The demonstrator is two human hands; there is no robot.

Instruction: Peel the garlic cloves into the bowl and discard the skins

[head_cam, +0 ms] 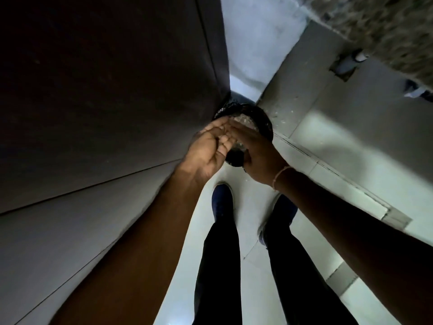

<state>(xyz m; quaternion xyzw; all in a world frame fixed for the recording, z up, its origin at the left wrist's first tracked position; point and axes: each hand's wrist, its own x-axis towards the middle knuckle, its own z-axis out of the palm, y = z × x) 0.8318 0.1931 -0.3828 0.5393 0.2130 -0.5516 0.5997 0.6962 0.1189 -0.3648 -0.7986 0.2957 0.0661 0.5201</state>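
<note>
Skins (243, 120) lie in the black-lined bin (264, 124) beneath 2 flat, empty hands: left hand (210, 146), right hand (257, 151).

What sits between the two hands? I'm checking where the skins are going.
In the head view, the black-lined bin on the floor shows between left hand and right hand.

head view: worn on the person's head | faces steeply down | near the hands (230, 146), over a lined bin (260, 118) | floor (328, 146) and shoes (221, 202) below | single view
</note>
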